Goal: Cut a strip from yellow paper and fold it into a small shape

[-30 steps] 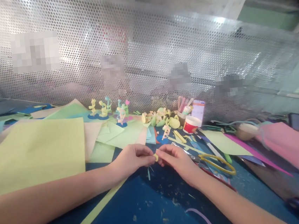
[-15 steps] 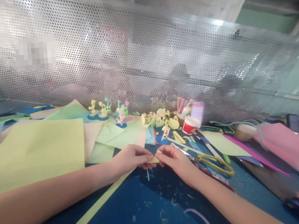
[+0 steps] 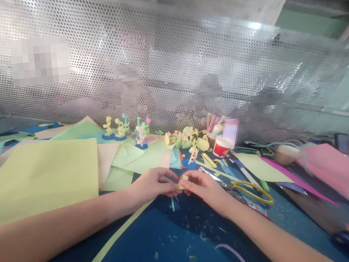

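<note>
Yellow paper scrap (image 3: 181,186) sits over the blue table (image 3: 136,250), pinched by the fingertips of both the left hand (image 3: 152,187) and right hand (image 3: 203,186), which from my remote seat I read as steadying so small a piece from two sides.

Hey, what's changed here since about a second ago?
The near end of the pale green strip has slid slightly toward the lower left. The small yellow paper piece has shifted between the left hand and right hand; both still pinch it, nothing visibly let go. The scissors and red cup stayed put.
</note>
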`<state>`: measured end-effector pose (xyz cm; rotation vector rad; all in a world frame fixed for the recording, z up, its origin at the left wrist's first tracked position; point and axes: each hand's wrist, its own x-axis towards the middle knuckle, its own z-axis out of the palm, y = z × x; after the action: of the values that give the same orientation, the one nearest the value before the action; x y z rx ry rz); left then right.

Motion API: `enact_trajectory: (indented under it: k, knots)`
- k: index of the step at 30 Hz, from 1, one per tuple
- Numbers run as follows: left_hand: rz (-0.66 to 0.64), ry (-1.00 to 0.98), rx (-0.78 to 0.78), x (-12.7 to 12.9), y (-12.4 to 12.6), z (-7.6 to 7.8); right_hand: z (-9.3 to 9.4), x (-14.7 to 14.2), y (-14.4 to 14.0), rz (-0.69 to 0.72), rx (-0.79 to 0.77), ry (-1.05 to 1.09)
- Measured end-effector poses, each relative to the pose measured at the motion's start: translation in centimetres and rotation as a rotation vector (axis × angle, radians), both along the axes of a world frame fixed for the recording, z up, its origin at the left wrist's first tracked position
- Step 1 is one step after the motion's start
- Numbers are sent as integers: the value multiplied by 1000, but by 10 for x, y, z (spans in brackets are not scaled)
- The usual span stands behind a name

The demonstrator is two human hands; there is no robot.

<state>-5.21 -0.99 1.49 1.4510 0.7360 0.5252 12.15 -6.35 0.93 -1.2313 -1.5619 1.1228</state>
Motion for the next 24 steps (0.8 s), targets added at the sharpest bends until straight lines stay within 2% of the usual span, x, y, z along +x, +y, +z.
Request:
enact_trajectory:
  k: [11,16,20,24]
  knots:
    - [9,-2,32,-1,1,-4,-1,0,3,-25,-42,-41]
    - [-20,8,92,-2,2,-7,-1,0,4,-51,-35,-51]
    - [-12,-1,191,-1,2,-11,-1,0,3,-43,-44,-17]
    - [15,-53,196,-1,0,-12,-4,0,3,-28,-69,79]
